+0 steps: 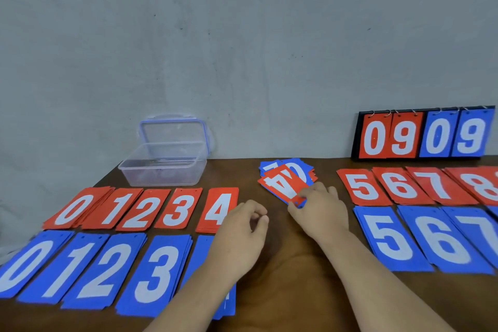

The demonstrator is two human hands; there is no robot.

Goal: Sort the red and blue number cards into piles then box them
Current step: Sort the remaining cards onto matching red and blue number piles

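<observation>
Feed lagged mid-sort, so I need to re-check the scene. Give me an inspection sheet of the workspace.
Surface: brown table.
Job's things: red piles in the far row, blue piles in the near row, on both sides; mixed pile centre back, red 4 card on top; clear box open, lid upright behind it.
Clutter: flip scoreboard showing 09 09, back right.
Hands: left hand loosely curled, holding nothing; right hand fingers pinch the red 4 card's near corner.
Cables: nothing seen.
Surroundings: grey wall.
</observation>
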